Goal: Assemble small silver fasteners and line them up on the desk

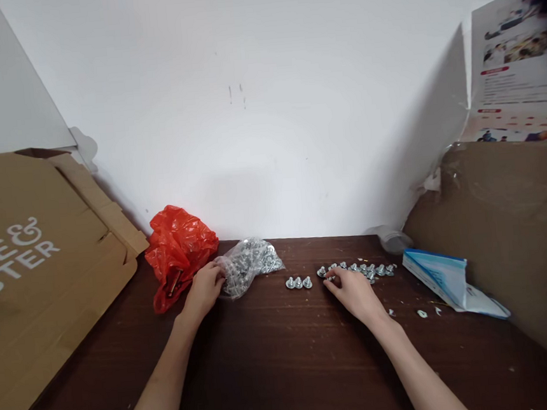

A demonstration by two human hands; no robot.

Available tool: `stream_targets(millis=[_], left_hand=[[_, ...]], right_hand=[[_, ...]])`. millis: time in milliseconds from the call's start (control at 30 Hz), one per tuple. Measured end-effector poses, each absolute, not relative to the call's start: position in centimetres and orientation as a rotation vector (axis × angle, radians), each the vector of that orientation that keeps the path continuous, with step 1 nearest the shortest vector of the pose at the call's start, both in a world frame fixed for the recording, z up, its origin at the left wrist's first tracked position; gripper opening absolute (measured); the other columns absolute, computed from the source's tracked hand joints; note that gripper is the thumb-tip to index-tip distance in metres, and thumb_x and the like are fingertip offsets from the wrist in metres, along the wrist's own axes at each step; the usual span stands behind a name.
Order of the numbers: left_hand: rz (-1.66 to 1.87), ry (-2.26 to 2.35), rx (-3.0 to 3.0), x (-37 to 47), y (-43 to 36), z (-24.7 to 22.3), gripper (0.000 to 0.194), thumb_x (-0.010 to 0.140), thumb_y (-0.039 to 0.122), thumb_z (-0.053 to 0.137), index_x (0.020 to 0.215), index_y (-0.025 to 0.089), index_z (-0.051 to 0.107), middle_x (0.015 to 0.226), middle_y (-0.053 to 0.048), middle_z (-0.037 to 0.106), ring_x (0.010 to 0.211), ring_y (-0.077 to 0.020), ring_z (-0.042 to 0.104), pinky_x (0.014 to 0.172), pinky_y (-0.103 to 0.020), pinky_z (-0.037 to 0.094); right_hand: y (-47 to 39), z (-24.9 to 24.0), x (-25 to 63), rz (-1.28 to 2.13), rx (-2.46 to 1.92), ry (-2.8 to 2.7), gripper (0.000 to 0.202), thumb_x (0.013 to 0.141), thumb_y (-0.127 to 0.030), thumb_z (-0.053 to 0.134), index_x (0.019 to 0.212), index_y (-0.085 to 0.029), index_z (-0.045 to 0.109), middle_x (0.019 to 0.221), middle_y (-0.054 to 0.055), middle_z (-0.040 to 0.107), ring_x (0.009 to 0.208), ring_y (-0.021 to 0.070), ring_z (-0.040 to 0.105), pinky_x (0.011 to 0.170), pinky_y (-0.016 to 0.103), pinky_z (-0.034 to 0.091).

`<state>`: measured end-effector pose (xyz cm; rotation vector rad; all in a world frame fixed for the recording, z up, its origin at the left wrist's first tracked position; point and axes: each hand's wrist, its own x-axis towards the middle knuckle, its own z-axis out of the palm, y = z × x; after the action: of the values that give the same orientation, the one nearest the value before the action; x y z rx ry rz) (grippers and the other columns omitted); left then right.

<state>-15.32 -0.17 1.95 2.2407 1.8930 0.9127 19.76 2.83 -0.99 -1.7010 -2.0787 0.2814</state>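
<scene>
My left hand (pixel 207 288) grips the left edge of a clear plastic bag (pixel 252 265) packed with small metal screws; its fingertips are partly hidden by the film. My right hand (pixel 352 289) is at the left end of a cluster of silvery screws (pixel 381 270), thumb and forefinger closed around one screw, which is mostly hidden. Between the two hands, three screws (pixel 298 282) with wide washer-like heads stand in a short row, heads down and shanks up.
A crumpled red plastic bag (pixel 180 248) lies behind my left hand. Cardboard boxes (pixel 42 251) (pixel 496 230) flank the dark wooden table (pixel 278 370). At the right are a blue-and-white packet (pixel 437 277), a clear plastic cup (pixel 395 240) and small scraps (pixel 422 313). A white wall (pixel 272 135) stands behind.
</scene>
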Motion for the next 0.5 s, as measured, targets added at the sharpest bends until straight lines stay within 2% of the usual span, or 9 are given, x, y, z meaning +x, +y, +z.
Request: stream_targets(millis=[200, 500], left_hand=[[0.935, 1.857, 2.19, -15.3, -0.4, 2.6, 0.013, 0.074, 0.015, 0.057, 0.068, 0.017, 0.068, 0.084, -0.008, 0.066, 0.078, -0.0203, 0.062, 0.075, -0.031, 0.047], [1.113, 1.893, 1.878, -15.1, -0.9, 4.0, 0.016, 0.071, 0.027, 0.059, 0.075, 0.015, 0.068, 0.081, -0.006, 0.07, 0.076, -0.0212, 0.062, 0.074, -0.031, 0.047]], right_hand=[[2.7, -0.8, 19.7, 0.31, -1.684, -2.075, 0.015, 0.082, -0.026, 0.054, 0.089, -0.019, 0.065, 0.072, 0.004, 0.068, 0.07, 0.021, 0.064, 0.063, 0.027, 0.04], [2.5, -0.5, 19.6, 0.353, -1.66, -2.044, 0.016, 0.081, -0.026, 0.053, 0.089, -0.019, 0.066, 0.073, 0.004, 0.068, 0.071, 0.0205, 0.063, 0.066, 0.027, 0.041]])
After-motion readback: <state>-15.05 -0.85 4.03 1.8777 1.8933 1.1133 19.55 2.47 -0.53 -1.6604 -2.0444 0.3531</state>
